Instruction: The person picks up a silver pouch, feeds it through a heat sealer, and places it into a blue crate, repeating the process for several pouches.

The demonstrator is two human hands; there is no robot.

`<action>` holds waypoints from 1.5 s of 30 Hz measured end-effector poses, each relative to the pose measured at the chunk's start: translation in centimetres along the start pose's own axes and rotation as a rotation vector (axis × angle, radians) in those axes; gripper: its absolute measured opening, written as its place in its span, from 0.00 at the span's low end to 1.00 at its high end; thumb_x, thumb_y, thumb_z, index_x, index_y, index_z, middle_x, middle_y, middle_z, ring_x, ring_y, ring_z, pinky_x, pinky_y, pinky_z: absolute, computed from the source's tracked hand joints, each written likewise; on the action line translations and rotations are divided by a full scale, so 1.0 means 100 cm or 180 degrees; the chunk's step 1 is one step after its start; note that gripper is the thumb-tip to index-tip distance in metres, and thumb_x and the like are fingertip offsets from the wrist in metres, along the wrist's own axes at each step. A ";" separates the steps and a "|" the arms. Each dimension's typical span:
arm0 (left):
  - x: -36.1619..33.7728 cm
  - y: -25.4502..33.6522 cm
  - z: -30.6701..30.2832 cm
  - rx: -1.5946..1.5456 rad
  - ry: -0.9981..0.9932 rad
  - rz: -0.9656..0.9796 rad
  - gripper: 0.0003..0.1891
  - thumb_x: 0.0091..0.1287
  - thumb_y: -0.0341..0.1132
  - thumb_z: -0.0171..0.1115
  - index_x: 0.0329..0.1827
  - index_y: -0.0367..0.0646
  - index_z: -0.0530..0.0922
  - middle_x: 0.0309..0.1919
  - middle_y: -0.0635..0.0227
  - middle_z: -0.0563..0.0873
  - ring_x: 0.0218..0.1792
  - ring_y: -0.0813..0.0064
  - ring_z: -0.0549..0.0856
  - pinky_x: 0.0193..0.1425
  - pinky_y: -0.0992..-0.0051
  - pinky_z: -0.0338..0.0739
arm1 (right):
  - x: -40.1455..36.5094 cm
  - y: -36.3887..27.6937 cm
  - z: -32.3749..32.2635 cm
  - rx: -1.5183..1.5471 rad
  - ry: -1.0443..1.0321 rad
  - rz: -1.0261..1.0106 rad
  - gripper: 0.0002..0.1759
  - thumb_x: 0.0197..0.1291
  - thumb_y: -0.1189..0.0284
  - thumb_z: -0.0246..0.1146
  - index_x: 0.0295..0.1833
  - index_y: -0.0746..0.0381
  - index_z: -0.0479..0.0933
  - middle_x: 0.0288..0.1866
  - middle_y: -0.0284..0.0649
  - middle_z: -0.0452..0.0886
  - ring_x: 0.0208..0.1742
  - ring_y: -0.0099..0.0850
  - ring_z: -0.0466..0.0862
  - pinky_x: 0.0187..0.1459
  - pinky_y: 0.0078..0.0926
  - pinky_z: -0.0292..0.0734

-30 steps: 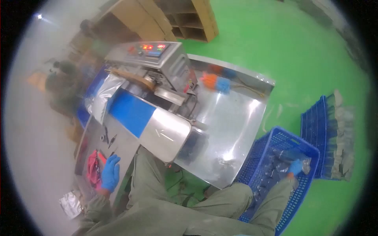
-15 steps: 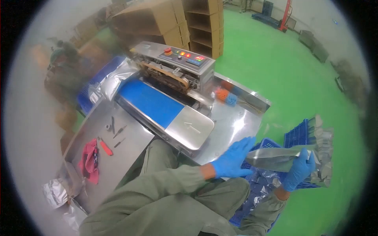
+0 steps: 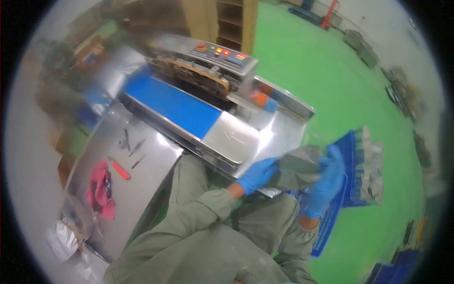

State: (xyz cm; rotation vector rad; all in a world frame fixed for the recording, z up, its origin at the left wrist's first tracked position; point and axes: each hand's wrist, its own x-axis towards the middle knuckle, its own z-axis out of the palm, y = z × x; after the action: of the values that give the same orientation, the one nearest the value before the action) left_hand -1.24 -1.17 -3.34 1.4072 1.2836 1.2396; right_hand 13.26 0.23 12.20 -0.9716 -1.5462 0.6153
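Observation:
A grey foil pouch (image 3: 298, 168) is held up between my two blue-gloved hands, above my knee and a blue crate. My left hand (image 3: 257, 176) is closed on the pouch's left end. At its right side is my right hand (image 3: 326, 182), fingers upward and smeared by motion, so its grip does not show clearly. Beneath the hands, the blue crate (image 3: 328, 222) is partly covered by my arm and leg. Just to the right, another blue crate (image 3: 349, 165) has a row of upright grey pouches (image 3: 371, 165) along its side.
A band sealing machine (image 3: 203, 61) with lit displays and a blue conveyor belt (image 3: 172, 106) stands ahead. On the steel table (image 3: 146, 175) lie a pink cloth (image 3: 100, 189), a red-handled cutter (image 3: 120, 169) and small tools. Cardboard boxes (image 3: 231, 23) are stacked behind.
My left hand has gone from spread open to gripping the pouch's left end. The pouch and my right hand have moved left and up. The camera view has shifted.

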 end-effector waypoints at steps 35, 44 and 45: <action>0.086 -0.005 -0.196 0.0137 0.1528 -0.0767 0.19 0.62 0.40 0.50 0.30 0.29 0.78 0.26 0.48 0.82 0.27 0.59 0.80 0.35 0.64 0.72 | -0.004 0.095 0.129 -0.0113 0.0190 0.0829 0.14 0.62 0.73 0.55 0.24 0.65 0.64 0.22 0.29 0.61 0.28 0.19 0.61 0.30 0.23 0.60; 0.118 -0.053 -0.244 0.1121 0.1007 -0.0686 0.19 0.64 0.41 0.50 0.34 0.31 0.80 0.32 0.44 0.83 0.35 0.50 0.83 0.39 0.61 0.75 | 0.007 0.114 0.160 -0.0292 -0.0087 0.0863 0.13 0.62 0.71 0.54 0.26 0.65 0.65 0.24 0.31 0.63 0.29 0.21 0.63 0.32 0.26 0.61; 0.119 -0.055 -0.252 0.1287 0.0934 -0.0579 0.19 0.64 0.42 0.49 0.35 0.30 0.79 0.32 0.43 0.83 0.35 0.50 0.83 0.40 0.61 0.75 | 0.009 0.116 0.164 -0.0291 -0.0234 0.1070 0.12 0.62 0.70 0.53 0.29 0.67 0.69 0.25 0.35 0.68 0.30 0.24 0.67 0.35 0.28 0.66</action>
State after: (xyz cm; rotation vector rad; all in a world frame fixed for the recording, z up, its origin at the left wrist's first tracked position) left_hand -27.11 10.39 -3.29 1.3738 1.9048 1.1317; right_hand 0.22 9.08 -0.24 -1.3059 -1.4966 0.8280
